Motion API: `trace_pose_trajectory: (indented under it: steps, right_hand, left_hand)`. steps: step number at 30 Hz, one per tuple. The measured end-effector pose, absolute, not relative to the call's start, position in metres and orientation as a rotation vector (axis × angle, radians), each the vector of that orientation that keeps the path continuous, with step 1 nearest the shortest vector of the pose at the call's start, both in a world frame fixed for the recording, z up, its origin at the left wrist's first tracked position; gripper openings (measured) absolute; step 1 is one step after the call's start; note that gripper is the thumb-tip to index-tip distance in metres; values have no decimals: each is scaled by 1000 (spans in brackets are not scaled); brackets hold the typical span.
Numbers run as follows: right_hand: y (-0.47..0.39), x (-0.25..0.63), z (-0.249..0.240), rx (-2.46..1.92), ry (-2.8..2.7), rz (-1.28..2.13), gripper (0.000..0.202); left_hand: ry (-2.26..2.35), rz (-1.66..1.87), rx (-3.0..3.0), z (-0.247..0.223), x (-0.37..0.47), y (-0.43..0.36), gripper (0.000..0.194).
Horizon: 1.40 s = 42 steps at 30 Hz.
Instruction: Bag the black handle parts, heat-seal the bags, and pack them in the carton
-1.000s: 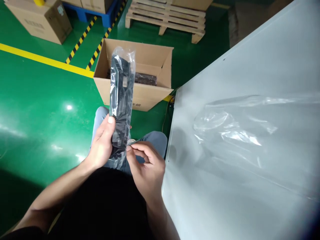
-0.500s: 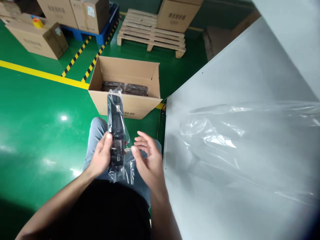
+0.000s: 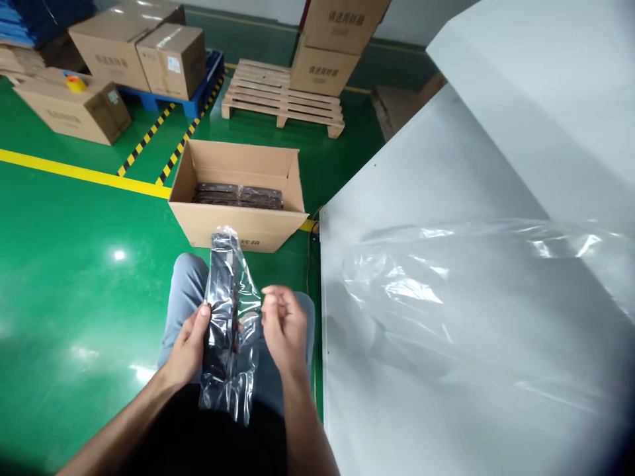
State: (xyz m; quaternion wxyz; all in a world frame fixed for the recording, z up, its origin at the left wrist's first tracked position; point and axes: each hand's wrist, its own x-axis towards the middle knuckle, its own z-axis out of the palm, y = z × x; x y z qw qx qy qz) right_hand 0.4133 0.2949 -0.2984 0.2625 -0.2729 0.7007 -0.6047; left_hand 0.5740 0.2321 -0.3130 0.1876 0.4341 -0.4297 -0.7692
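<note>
Left hand [image 3: 188, 347] is gripping a black part [image 3: 221, 324] through its clear bag [image 3: 248, 377], thumb lying along the near face, just left of the frame's lower centre. Right hand [image 3: 285, 330] is pinching the bag's right edge between thumb and fingers, so the loose film is spanning the gap between part and fingertips. The part is standing lengthwise in the frame, its top overlapping the front wall of an open carton [image 3: 208, 221] at upper centre-left. More wrapped parts [image 3: 238, 196] are lying inside that carton. Clear film [image 3: 397, 284] is spreading over the pale desk [image 3: 387, 423] filling the right side. Toward the top centre, stacked boxes [image 3: 325, 69] are resting on a wooden pallet [image 3: 272, 99].
</note>
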Motion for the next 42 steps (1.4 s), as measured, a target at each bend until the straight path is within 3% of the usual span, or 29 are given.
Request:
trace_pose_trajectory:
  steps: [4, 7, 17, 23, 33, 42]
  right_hand:
    - [285, 402, -283, -937, 2080, -1636, 34]
    - [275, 394, -277, -855, 1975, -1612, 34]
    - [286, 388, -298, -882, 2190, -1615, 35]
    - [285, 385, -307, -642, 2006, -1740, 38]
    - [292, 375, -297, -713, 1930, -1719, 31]
    - [280, 385, -306, -259, 1592, -1979, 44]
  left_hand:
    - [-1306, -2186, 1201, -309, 575, 244, 61]
    - [-1307, -2271, 1195, -310, 575, 254, 62]
    - [-1286, -2283, 1280, -312, 584, 257, 74]
    - [-1175, -2357, 1288, -314, 577, 256, 79]
    - [-1228, -2370, 1239, -323, 582, 252, 71]
    - [-1104, -2274, 1368, -336, 589, 255, 63]
